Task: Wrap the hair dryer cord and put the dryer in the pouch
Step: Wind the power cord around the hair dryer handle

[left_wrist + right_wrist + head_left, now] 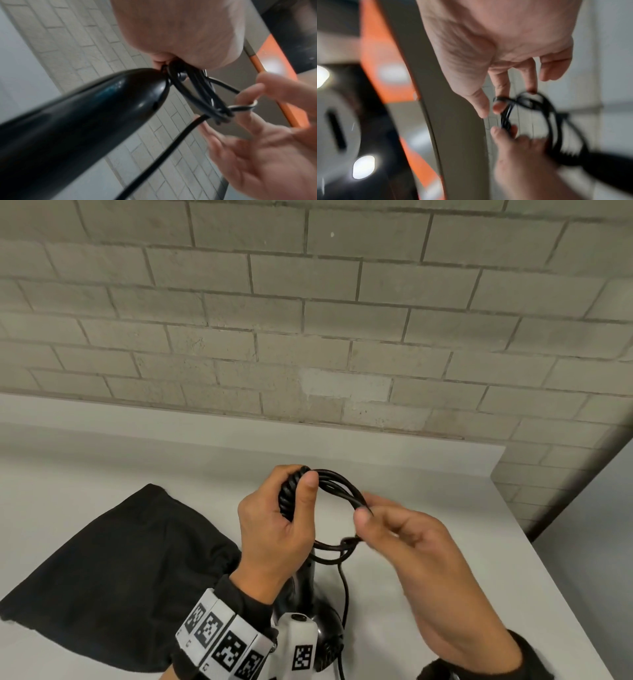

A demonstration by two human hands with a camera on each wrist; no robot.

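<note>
A black pouch [113, 559] lies flat on the white table [428, 491], to the left of both hands and touching neither; its mouth is hidden behind the left wrist, and nothing shows of what, if anything, is inside. A grey brick wall [308, 320] rises behind the table.

The left hand [274, 529] is closed round the end of the hair dryer [318, 604] handle and the gathered loops of the black cord [342, 487], thumb pressed over them. The dryer hangs below that hand, its body partly hidden by the wrist band with black-and-white markers [222, 642]. The right hand [421, 546] has a narrow grip, thumb and forefinger pinching the far side of the coil; one loose strand of cord drops down past the dryer.

The left wrist view shows what the head view hides: the glossy handle up close [85, 121], the cord leaving its tip, and a strand wound crosswise round the bundle by the right fingers [248, 97]. The right wrist view is blurred but shows the forefinger hooked through a loop [522, 105].
</note>
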